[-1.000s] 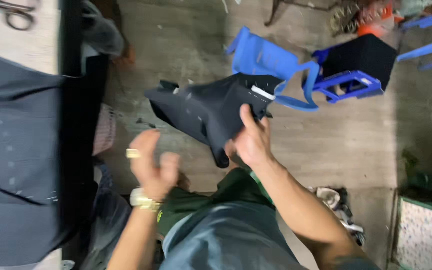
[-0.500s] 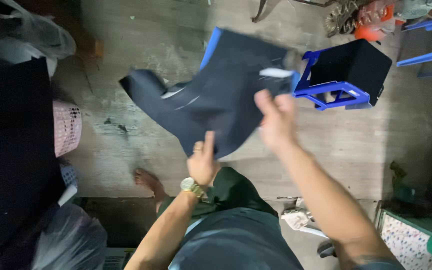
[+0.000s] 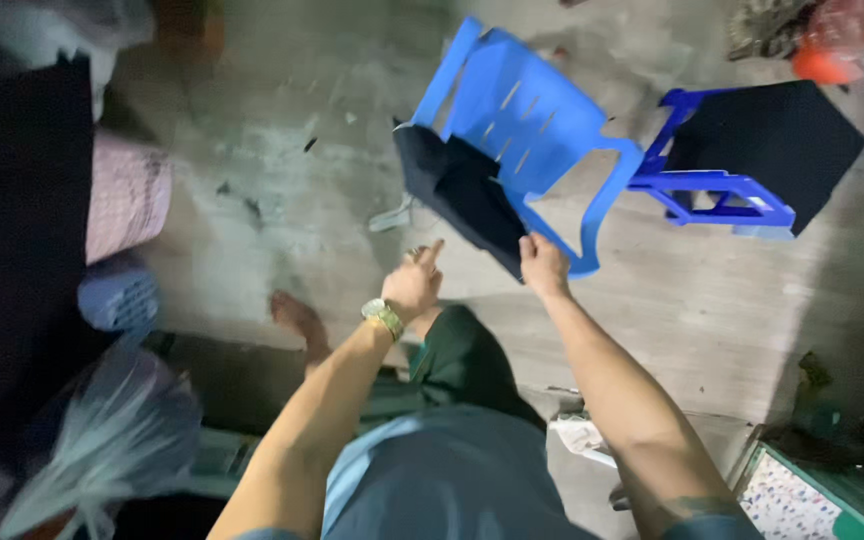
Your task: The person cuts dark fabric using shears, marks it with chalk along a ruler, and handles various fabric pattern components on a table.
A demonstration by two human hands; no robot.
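Note:
A dark piece of cloth (image 3: 457,190) lies draped over the near edge of a blue plastic chair (image 3: 527,120) on the concrete floor. My right hand (image 3: 544,265) grips the lower corner of that cloth at the chair's edge. My left hand (image 3: 414,283), with a gold watch on the wrist, hovers just left of it with the forefinger stretched toward the cloth and nothing in its grasp.
A blue stool (image 3: 717,185) with a black cloth (image 3: 767,145) on top stands to the right. A dark table (image 3: 12,230), a pink basket (image 3: 127,195) and plastic bags (image 3: 112,440) line the left. My bare foot (image 3: 297,320) rests on the floor. A green box (image 3: 822,490) sits bottom right.
The dark cloth was held up and spread between both hands; it has come down onto the blue chair. My left hand has let go of it and my right hand still holds a corner.

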